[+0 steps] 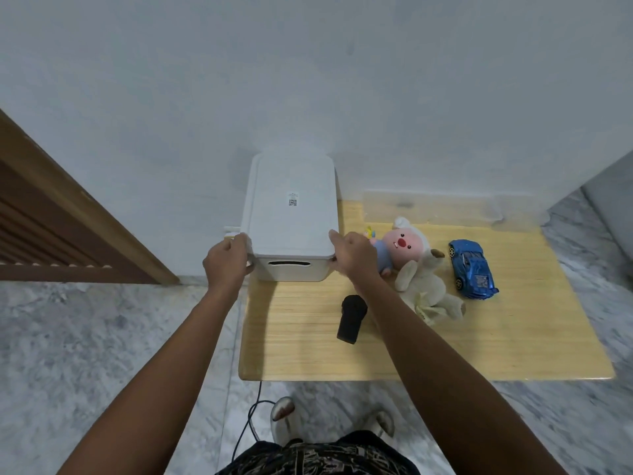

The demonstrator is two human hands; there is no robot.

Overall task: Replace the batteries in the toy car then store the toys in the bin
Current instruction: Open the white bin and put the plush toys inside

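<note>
A white bin (291, 269) with its white lid (291, 186) on stands at the back left of a low wooden table (479, 344). My left hand (227, 260) grips the lid's near left corner and my right hand (352, 257) grips its near right corner. A blue toy car (472, 269) lies at the right of the table. Between car and bin sit a pink plush toy (400, 246) and a cream plush toy (426, 291). A black cylindrical object (351, 318) lies in front of the bin.
The table stands against a white wall (308, 80) on a grey marble floor (85, 337). A brown wooden frame (61, 217) is at the left. A dark cable (251, 419) and my feet (282, 413) are below the table's front edge.
</note>
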